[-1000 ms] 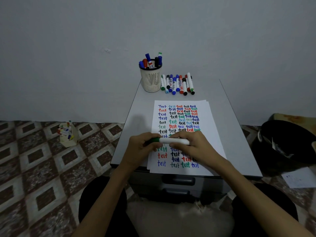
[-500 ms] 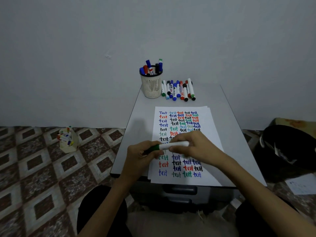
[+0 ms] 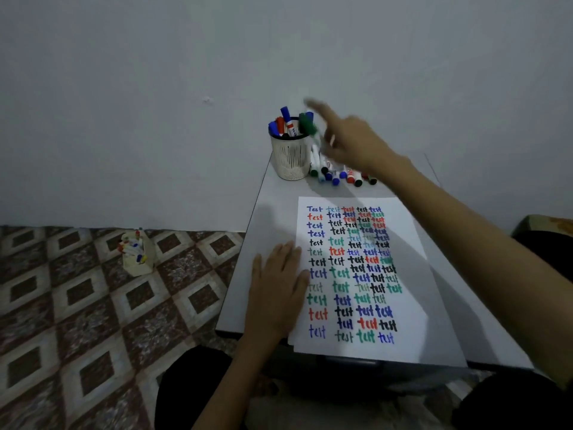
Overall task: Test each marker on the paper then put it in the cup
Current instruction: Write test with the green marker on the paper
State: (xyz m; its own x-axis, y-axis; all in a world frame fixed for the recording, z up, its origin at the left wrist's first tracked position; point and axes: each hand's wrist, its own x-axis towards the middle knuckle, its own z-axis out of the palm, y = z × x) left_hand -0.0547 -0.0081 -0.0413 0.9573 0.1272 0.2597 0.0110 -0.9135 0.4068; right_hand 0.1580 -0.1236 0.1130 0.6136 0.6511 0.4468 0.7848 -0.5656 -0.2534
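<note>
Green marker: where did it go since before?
The right hand carried the green marker from the paper to the cup; blur hides its grip. The left hand let go and lies flat at the paper's edge. Cup, paper, spare markers stayed.

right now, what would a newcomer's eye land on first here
The white paper on the grey table, packed with rows of the word test in blue, red, green and black. Next, the white mesh cup of markers at the table's far end, with the blurred right hand just to its right above a row of loose markers. The left hand lies flat at the paper's left edge.
</note>
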